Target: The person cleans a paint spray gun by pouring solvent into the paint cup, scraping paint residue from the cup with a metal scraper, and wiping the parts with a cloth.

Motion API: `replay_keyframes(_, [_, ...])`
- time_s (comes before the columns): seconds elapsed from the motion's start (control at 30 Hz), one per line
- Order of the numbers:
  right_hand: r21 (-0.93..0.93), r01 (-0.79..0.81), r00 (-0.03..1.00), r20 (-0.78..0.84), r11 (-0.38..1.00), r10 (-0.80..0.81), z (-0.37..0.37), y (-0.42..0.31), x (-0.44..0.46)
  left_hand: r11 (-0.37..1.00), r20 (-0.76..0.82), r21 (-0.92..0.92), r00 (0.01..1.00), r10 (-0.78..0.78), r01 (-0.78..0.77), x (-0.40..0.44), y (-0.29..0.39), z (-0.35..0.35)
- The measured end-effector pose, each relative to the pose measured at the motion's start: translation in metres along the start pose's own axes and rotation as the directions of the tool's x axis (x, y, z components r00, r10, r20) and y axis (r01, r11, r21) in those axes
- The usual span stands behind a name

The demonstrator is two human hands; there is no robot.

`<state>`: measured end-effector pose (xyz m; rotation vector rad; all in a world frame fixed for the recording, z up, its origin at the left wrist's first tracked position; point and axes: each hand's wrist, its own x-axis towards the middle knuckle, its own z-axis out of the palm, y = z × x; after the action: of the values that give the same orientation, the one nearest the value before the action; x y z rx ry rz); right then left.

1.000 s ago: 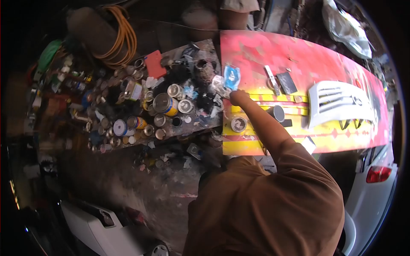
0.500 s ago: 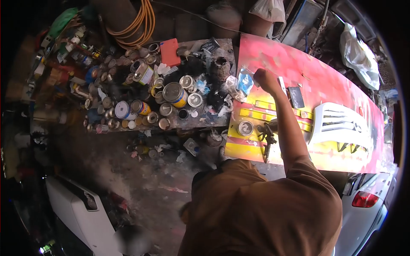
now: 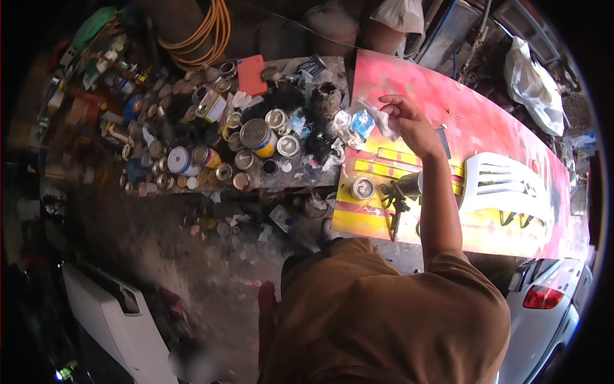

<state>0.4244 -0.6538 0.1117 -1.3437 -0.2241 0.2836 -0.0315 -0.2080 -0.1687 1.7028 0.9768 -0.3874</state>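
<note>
My right hand (image 3: pixel 409 121) is over the red and yellow painted panel (image 3: pixel 409 80), some fingers stretched out. A crumpled white tissue (image 3: pixel 383 121) appears pinched against its lower fingers, though the exact contact is hard to see. Just left of the tissue, a blue and white piece (image 3: pixel 362 124) and more crumpled paper (image 3: pixel 346 130) lie at the panel's edge. Below the forearm are a spray gun (image 3: pixel 398 200) and an open tin (image 3: pixel 362 188). Partly behind the wrist is a dark flat piece (image 3: pixel 443 142). My left hand is out of view.
A white slatted grille (image 3: pixel 502 185) lies on the panel's right side. Many paint cans (image 3: pixel 256 136) crowd the bench (image 3: pixel 300 180) on the left, with a red block (image 3: pixel 251 75) behind. An orange hose (image 3: pixel 208 45) hangs at the back. A white car (image 3: pixel 543 320) stands lower right.
My right hand has gone from a fist to partly extended fingers and moved slightly right. The white tissue now reaches toward it. The camera view has shifted a little.
</note>
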Motion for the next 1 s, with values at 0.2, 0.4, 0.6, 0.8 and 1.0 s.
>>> replay_keyframes(0.2, [0.23,-0.176,0.96,0.256,0.957,0.115,0.077,0.032,-0.016,0.913,0.171,-0.187,0.903,0.394,-0.363,-0.033,0.222,0.033])
replay_keyframes(0.4, [0.546,-0.513,0.823,0.533,0.663,0.198,0.161,0.069,-0.041,0.541,0.273,-0.828,0.739,0.615,-0.145,-0.064,0.348,0.063])
replay_keyframes(0.6, [0.205,-0.522,0.821,0.386,0.828,0.421,0.171,0.087,-0.054,0.683,0.047,-0.637,0.866,0.497,-0.357,-0.046,0.343,0.042])
replay_keyframes(0.8, [-0.112,-0.235,0.946,0.204,0.966,0.253,0.173,0.095,-0.061,0.842,0.161,-0.467,0.911,0.381,-0.27,-0.045,0.333,0.034])
replay_keyframes(1.0, [-0.622,0.461,0.887,0.342,0.634,-0.31,0.213,0.102,-0.077,0.823,0.118,-0.474,0.904,0.411,-0.313,-0.034,0.308,0.053])
